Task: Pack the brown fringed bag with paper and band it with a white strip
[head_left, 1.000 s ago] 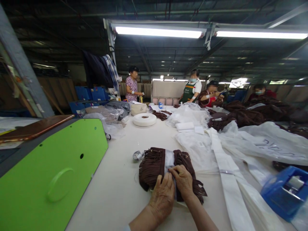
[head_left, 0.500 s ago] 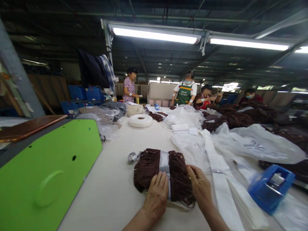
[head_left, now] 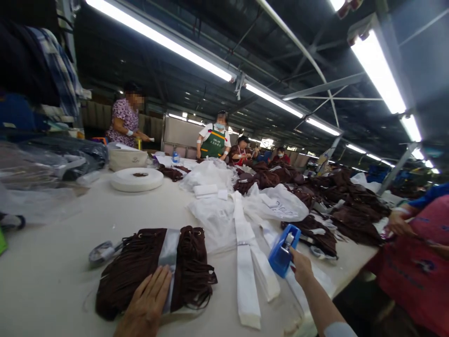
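Note:
A dark brown fringed bag point(head_left: 192, 248) lies on the white table, with a pale grey band point(head_left: 167, 248) across its middle. My left hand point(head_left: 149, 295) rests flat on the bag and band, fingers stretched out. To the right stands a blue tape dispenser point(head_left: 280, 262) holding a small roll of tape point(head_left: 288, 241). At the dispenser's near right edge, my right hand point(head_left: 302, 267) has its fingertips pinched where the tape end comes off. The tape between the fingers is too small to see clearly. A bundled grey cord point(head_left: 101, 252) lies beside the bag's left side.
Long white strips point(head_left: 245, 281) lie between bag and dispenser. A big white roll point(head_left: 136, 180), clear plastic bags point(head_left: 210, 175) and brown bag heaps point(head_left: 343, 201) cover the far side. A co-worker in a red apron point(head_left: 410, 267) is close on the right; others work behind.
My right hand has left the bag's right side and reached right to the tape dispenser. My left hand stays on the bag. The view has turned right.

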### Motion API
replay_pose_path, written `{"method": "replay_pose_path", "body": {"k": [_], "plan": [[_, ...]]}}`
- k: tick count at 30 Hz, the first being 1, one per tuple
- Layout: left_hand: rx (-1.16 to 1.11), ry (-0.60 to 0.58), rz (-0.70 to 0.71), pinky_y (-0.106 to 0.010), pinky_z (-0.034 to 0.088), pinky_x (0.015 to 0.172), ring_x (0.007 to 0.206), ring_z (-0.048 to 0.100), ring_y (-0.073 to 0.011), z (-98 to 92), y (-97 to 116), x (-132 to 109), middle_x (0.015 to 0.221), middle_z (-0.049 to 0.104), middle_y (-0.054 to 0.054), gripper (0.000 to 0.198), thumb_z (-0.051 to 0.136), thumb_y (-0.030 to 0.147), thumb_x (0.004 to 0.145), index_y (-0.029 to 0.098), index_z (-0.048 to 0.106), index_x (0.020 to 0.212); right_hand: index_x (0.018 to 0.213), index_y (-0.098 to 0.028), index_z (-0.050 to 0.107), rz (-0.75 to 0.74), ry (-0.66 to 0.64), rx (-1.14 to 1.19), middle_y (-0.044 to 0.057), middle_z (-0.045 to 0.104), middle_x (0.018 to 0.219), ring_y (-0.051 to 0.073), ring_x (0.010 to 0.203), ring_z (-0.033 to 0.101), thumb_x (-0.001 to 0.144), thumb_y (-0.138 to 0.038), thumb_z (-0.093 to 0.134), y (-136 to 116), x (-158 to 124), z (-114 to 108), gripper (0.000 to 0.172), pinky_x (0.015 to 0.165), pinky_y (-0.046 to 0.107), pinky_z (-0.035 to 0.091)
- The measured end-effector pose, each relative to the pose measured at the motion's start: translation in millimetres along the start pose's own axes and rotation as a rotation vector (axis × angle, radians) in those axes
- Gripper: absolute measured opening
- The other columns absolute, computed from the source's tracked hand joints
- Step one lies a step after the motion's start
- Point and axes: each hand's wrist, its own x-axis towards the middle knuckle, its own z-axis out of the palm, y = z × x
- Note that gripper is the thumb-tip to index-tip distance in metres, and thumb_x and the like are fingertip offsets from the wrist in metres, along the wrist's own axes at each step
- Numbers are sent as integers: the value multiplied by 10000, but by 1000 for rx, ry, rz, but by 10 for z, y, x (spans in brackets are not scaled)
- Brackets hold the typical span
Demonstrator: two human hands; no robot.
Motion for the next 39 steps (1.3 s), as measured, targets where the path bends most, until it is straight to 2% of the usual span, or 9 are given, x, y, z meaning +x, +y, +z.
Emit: {"method": "replay_pose_path", "body": {"k": [5,9,13,19,23,28,31,34,39], "plan": [[86,-24,49,-325,314,999,1131,500,-177,-27,-8,19,1208,566,-83,555,271,93,756,169,350,1301,556,-187,526,243,14,188,8,574,541,176,588,567,489,-322,661,-27,53,122,203,497,292,438],[40,-37,12,-329,317,996,1128,504,-173,-53,22,25,1224,554,-76,587,247,62,778,201,241,1348,522,-198,504,295,54,264,-7,552,503,184,616,566,413,-258,701,-130,23,93,233,498,280,437],[-8,-41,-25,-328,299,1012,1148,487,-168,-44,20,-6,1237,545,-60,564,238,60,790,226,296,1326,631,-200,564,199,24,341,-23,589,556,153,605,564,441,-382,665,-147,-216,67,282,532,257,463],[-20,-39,-31,-319,299,1012,1145,488,-163,-35,3,-9,1228,553,-59,571,250,64,774,224,315,1318,678,-174,570,139,-75,276,19,630,583,165,575,585,469,-493,579,204,-570,155,382,509,273,462],[6,-26,4,-323,311,999,1129,500,-167,-39,1,7,1217,561,-64,579,251,69,774,219,282,1332,631,-190,570,47,-106,107,30,632,557,165,520,560,534,-459,519,316,-469,121,291,492,287,430],[31,10,23,-334,335,979,1091,529,-178,-54,40,50,1174,588,-84,558,244,80,781,185,297,1327,396,-224,512,-110,-118,-210,24,555,429,169,465,494,514,-287,531,239,-302,-104,135,498,297,342],[53,33,20,-330,346,960,1082,534,-176,-70,54,88,1138,609,-89,545,235,64,777,166,347,1301,401,-233,500,-208,-137,-343,23,538,436,177,485,483,523,-268,522,190,-372,-208,129,524,302,319],[143,7,65,-309,334,960,1089,524,-162,-135,58,112,1140,608,-84,504,245,23,758,139,486,1185,519,-248,532,-332,-271,-406,13,568,520,189,540,507,582,-362,505,84,-572,-166,133,567,310,337],[258,-154,120,-309,342,949,1120,499,-184,-216,51,138,1191,576,-91,422,320,81,766,106,516,1140,675,-266,547,-641,-824,-517,0,618,661,188,650,563,681,-530,458,-435,-1153,307,278,628,292,399]]}}
